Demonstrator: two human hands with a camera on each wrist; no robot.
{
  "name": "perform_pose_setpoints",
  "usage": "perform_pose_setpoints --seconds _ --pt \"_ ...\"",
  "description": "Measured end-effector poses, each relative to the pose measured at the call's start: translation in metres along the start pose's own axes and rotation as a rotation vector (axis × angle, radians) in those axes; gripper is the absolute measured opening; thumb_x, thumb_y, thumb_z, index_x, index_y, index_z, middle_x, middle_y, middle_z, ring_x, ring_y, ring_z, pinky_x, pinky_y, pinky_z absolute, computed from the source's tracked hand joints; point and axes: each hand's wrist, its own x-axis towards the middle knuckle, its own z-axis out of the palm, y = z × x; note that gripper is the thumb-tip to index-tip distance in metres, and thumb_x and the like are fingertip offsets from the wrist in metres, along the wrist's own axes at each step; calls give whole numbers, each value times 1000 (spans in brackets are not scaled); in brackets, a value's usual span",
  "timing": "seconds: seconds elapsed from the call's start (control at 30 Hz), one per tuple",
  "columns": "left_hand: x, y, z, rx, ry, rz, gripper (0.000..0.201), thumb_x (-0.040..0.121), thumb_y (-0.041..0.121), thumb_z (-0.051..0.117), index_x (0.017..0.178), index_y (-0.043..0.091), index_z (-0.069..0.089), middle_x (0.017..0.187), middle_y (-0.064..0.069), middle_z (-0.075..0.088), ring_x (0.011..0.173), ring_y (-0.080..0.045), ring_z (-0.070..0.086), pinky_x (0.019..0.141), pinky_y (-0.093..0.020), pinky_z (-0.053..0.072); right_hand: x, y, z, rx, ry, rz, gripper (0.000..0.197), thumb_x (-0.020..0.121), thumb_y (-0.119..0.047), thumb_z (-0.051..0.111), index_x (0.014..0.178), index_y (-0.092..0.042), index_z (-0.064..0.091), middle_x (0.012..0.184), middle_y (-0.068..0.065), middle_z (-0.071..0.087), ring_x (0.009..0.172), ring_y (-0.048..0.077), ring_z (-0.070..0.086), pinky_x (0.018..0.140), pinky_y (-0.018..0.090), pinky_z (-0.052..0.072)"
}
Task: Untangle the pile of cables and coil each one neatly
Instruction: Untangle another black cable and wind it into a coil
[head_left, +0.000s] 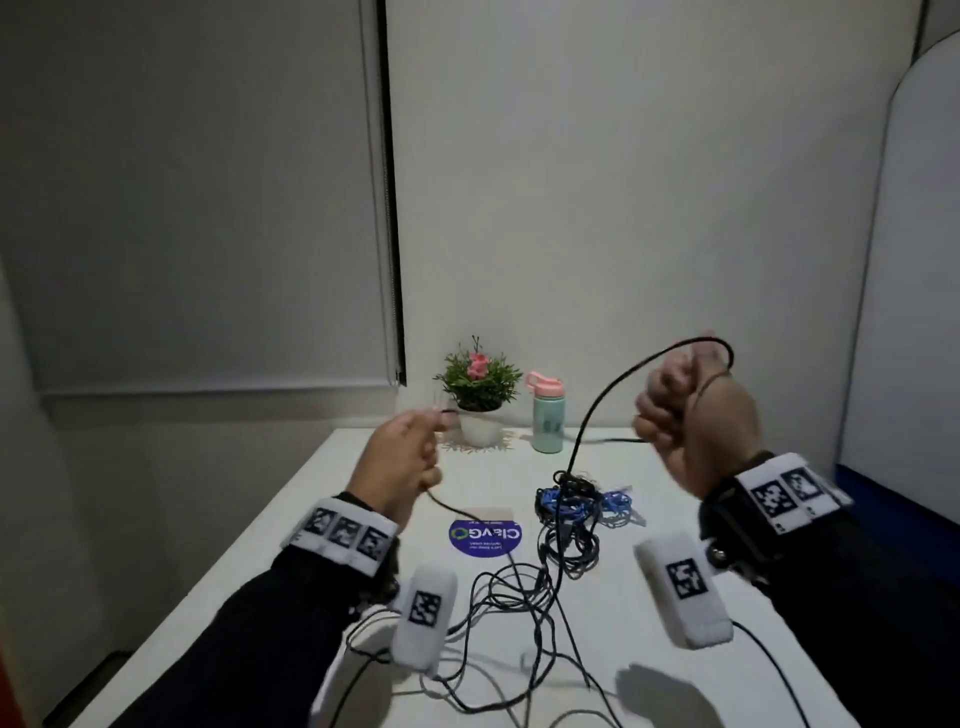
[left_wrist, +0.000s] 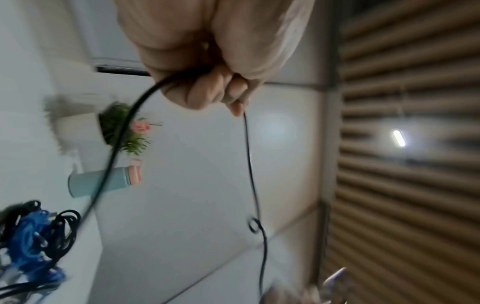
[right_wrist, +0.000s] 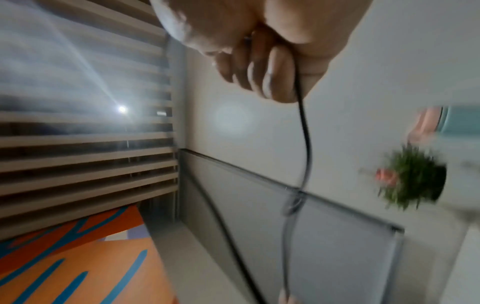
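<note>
Your left hand (head_left: 402, 457) and right hand (head_left: 691, 415) both grip black cable (head_left: 597, 410) in curled fingers (left_wrist: 207, 92) above the white bench (head_left: 649, 654), facing a pale wall (head_left: 623, 182).

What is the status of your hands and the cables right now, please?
Both hands raised: left hand and right hand each grip black cable. Small knot in the span between. Tangled pile still on table.
</note>
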Motion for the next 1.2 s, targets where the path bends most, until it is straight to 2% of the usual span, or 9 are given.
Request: perform_pose_setpoints --seconds 0.2,0.27,0.37,0.47,0.67,0.83,0.93,1.03,1.2 --pt "12 -9 -22 75 -25 49 22 103 25 53 93 9 65 58 7 43 47 -3 31 45 -16 26 10 -3 -47 -200 196 223 42 100 -29 47 61 -23 32 47 -7 22 34 8 18 31 19 19" --pt "11 -7 -25 -26 -76 49 19 99 25 56 96 8 64 62 7 50 54 -4 40 52 -18 31 10 -10 -58 -70 188 308 40 99 -27 46 61 -21 36 47 -7 26 32 8 22 31 17 25" --pt "8 -4 -35 9 -213 29 14 86 21 67 95 11 67 74 -1 66 74 -9 60 69 -24 43 11 -25 -66 137 179 229 39 98 -30 44 61 -20 36 48 -6 27 32 8 23 33 17 26" --pt "1 -2 -38 421 -393 80 8 89 3 71 94 9 73 91 -11 77 87 -13 68 76 -24 47 13 -33 -65 262 162 89 41 97 -35 40 59 -20 35 50 -6 24 36 9 21 41 19 20" --pt "-4 -8 -21 1299 -645 171 21 95 17 65 113 21 76 97 10 77 90 -2 67 83 -17 49 16 -41 -37 328 50 -35 42 99 -36 36 59 -21 34 55 -5 22 44 12 18 45 23 19" --pt "4 -10 -20 1164 -360 237 7 88 19 74 92 24 78 78 11 73 65 9 60 64 -9 44 20 -47 -26 293 45 -70 37 96 -35 37 62 -20 36 61 -4 22 47 13 18 47 24 24" --pt "10 -14 -25 813 -122 177 20 81 12 80 69 26 72 61 9 67 56 2 59 60 -21 56 24 -45 -37 253 66 -69 39 97 -36 35 61 -20 39 61 -3 24 48 14 22 48 24 29" --pt "15 -14 -27 589 -21 165 25 80 5 79 69 25 69 64 3 70 66 -9 65 64 -32 61 28 -31 -50 196 133 -14 43 100 -39 34 62 -20 40 58 -4 27 46 13 26 50 25 31" --pt "24 -14 -33 590 113 347 22 79 13 82 75 25 65 70 0 72 64 -7 62 64 -24 53 38 -1 -77 65 273 91 44 103 -41 35 65 -19 40 56 -3 28 41 12 28 49 25 28"
